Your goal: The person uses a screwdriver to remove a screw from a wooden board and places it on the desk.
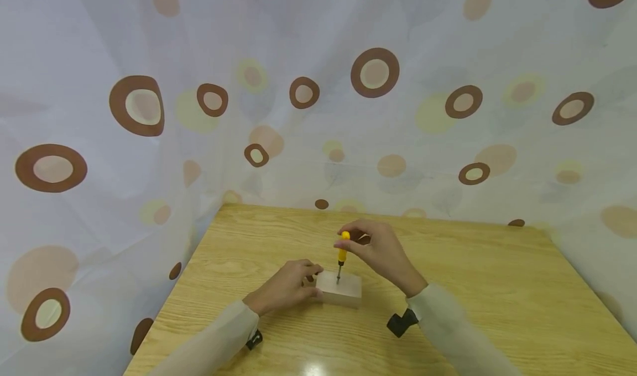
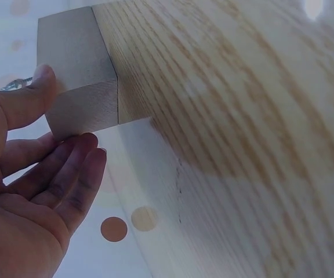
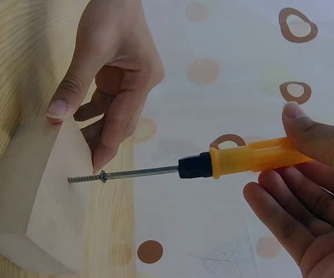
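A pale wooden block [image 1: 345,294] lies on the table, and my left hand [image 1: 285,288] grips its left end with thumb and fingertips. Out of the block's top face stands a metal screw [image 3: 86,178], most of its thread showing. The tip of a yellow screwdriver [image 3: 236,161] with a black collar meets the screw's head. Its handle is pinched near the top by my right hand [image 1: 385,254], the shaft pointing down to the block. In the left wrist view, the thumb [image 2: 42,87] presses one side of the block.
The light wood-grain table [image 1: 473,287] spreads around the block on all sides. White sheeting with brown and beige spots [image 1: 375,72] hangs behind the table and along its left and right sides. A black wrist device [image 1: 402,323] shows below the right sleeve.
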`<state>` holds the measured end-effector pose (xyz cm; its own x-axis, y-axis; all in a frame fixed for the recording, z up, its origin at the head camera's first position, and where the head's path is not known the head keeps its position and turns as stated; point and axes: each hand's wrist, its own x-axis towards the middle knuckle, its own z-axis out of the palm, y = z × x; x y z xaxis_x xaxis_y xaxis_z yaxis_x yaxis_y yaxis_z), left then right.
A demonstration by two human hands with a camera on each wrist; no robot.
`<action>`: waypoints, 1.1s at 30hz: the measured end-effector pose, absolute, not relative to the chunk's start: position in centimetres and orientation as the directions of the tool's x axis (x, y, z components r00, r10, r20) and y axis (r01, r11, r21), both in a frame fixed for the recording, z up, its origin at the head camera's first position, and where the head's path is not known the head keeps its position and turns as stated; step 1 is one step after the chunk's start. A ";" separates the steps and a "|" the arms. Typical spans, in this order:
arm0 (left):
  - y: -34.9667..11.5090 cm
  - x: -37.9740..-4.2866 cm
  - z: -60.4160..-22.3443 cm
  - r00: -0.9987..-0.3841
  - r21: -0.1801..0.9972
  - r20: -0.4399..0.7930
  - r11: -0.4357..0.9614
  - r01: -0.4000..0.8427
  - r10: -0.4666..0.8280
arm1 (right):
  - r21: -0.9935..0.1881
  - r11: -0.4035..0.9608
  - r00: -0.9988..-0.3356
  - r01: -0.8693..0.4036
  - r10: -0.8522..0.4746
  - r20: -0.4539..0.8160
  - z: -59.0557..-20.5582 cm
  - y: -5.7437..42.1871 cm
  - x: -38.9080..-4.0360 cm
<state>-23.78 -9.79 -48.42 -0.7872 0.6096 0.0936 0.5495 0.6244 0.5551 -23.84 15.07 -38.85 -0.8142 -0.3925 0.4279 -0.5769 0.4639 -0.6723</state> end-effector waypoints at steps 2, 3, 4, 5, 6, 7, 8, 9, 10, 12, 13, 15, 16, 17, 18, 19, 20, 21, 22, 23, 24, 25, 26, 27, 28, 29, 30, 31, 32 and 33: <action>-9.8 -23.8 -48.4 -0.788 0.554 0.091 0.626 0.548 0.609 | -0.672 0.479 -0.825 -0.565 -0.360 0.436 -38.9 15.0 -23.8; -9.8 -23.8 -48.4 -0.788 0.553 0.090 0.628 0.548 0.609 | -0.670 0.480 -0.824 -0.565 -0.354 0.441 -38.9 15.0 -23.8; -9.8 -23.7 -48.3 -0.788 0.554 0.088 0.628 0.547 0.609 | -0.667 0.475 -0.819 -0.574 -0.358 0.449 -38.9 15.0 -23.8; -9.8 -23.7 -48.3 -0.788 0.556 0.088 0.627 0.547 0.609 | -0.664 0.463 -0.809 -0.587 -0.373 0.455 -38.9 15.1 -23.8; -9.8 -23.7 -48.3 -0.788 0.556 0.088 0.626 0.546 0.609 | -0.662 0.447 -0.797 -0.601 -0.393 0.459 -38.8 15.2 -23.8; -9.8 -23.7 -48.3 -0.789 0.560 0.088 0.625 0.544 0.608 | -0.661 0.428 -0.784 -0.616 -0.417 0.460 -38.7 15.3 -23.9; -9.8 -23.7 -48.2 -0.790 0.565 0.088 0.623 0.541 0.607 | -0.663 0.408 -0.771 -0.627 -0.442 0.458 -38.5 15.4 -23.9; -9.8 -23.7 -48.2 -0.792 0.567 0.088 0.623 0.539 0.605 | -0.668 0.388 -0.761 -0.635 -0.466 0.452 -38.5 15.5 -24.0; -9.8 -23.7 -48.1 -0.792 0.568 0.089 0.623 0.538 0.604 | -0.676 0.374 -0.756 -0.635 -0.483 0.442 -38.4 15.6 -24.1; -9.8 -23.7 -48.0 -0.793 0.569 0.088 0.623 0.537 0.603 | -0.695 0.368 -0.762 -0.618 -0.496 0.416 -38.2 15.7 -24.1; -9.8 -23.7 -48.0 -0.794 0.570 0.088 0.623 0.535 0.602 | -0.701 0.371 -0.769 -0.609 -0.495 0.406 -38.2 15.7 -24.1; -9.7 -23.6 -48.0 -0.793 0.568 0.087 0.624 0.536 0.602 | -0.713 0.386 -0.789 -0.585 -0.475 0.390 -38.3 15.7 -24.1; -9.7 -23.6 -48.1 -0.792 0.569 0.088 0.622 0.538 0.604 | -0.713 0.401 -0.800 -0.575 -0.458 0.388 -38.4 15.6 -24.0; -9.7 -23.6 -48.1 -0.791 0.568 0.089 0.621 0.539 0.605 | -0.713 0.415 -0.810 -0.566 -0.440 0.387 -38.5 15.6 -24.0; -9.7 -23.6 -48.2 -0.790 0.566 0.089 0.622 0.541 0.607 | -0.713 0.427 -0.820 -0.556 -0.420 0.389 -38.6 15.5 -23.9; -9.7 -23.7 -48.2 -0.789 0.565 0.089 0.621 0.543 0.608 | -0.711 0.440 -0.828 -0.549 -0.402 0.390 -38.7 15.5 -23.8; -9.7 -23.7 -48.3 -0.787 0.564 0.091 0.620 0.545 0.610 | -0.707 0.450 -0.833 -0.545 -0.388 0.395 -38.7 15.5 -23.7; -9.7 -23.7 -48.4 -0.786 0.563 0.091 0.620 0.547 0.611 | -0.703 0.455 -0.833 -0.547 -0.382 0.401 -38.7 15.5 -23.7; -9.7 -23.8 -48.4 -0.786 0.562 0.090 0.621 0.547 0.611 | -0.698 0.452 -0.828 -0.555 -0.383 0.410 -38.8 15.5 -23.7; -9.7 -23.8 -48.4 -0.787 0.559 0.087 0.624 0.546 0.610 | -0.695 0.444 -0.820 -0.565 -0.393 0.416 -38.8 15.5 -23.7; -9.7 -23.8 -48.4 -0.789 0.560 0.084 0.626 0.543 0.609 | -0.690 0.432 -0.807 -0.581 -0.412 0.422 -38.8 15.6 -23.7; -9.7 -23.8 -48.4 -0.791 0.561 0.081 0.628 0.539 0.607 | -0.683 0.418 -0.792 -0.599 -0.435 0.428 -38.8 15.6 -23.7; -9.7 -23.8 -48.4 -0.792 0.561 0.078 0.630 0.537 0.605 | -0.675 0.404 -0.775 -0.617 -0.459 0.434 -38.8 15.7 -23.8; -9.7 -23.8 -48.4 -0.794 0.562 0.074 0.633 0.533 0.603 | -0.674 0.388 -0.763 -0.628 -0.480 0.434 -38.7 15.7 -23.8; -9.7 -23.8 -48.4 -0.796 0.561 0.070 0.637 0.530 0.601 | -0.673 0.380 -0.754 -0.634 -0.495 0.431 -38.7 15.7 -23.9; -9.7 -23.8 -48.4 -0.797 0.560 0.068 0.638 0.528 0.600 | -0.672 0.380 -0.751 -0.636 -0.504 0.426 -38.7 15.6 -23.9; -9.7 -23.8 -48.4 -0.798 0.560 0.066 0.640 0.527 0.599 | -0.672 0.382 -0.752 -0.634 -0.507 0.422 -38.6 15.6 -23.9; -9.7 -23.8 -48.5 -0.799 0.559 0.065 0.641 0.526 0.598 | -0.671 0.390 -0.756 -0.631 -0.503 0.419 -38.6 15.5 -23.9; -9.7 -23.8 -48.5 -0.799 0.557 0.065 0.643 0.526 0.597 | -0.671 0.399 -0.763 -0.625 -0.495 0.416 -38.7 15.4 -23.8; -9.7 -23.8 -48.5 -0.800 0.557 0.066 0.643 0.526 0.597 | -0.672 0.409 -0.771 -0.618 -0.485 0.414 -38.7 15.4 -23.8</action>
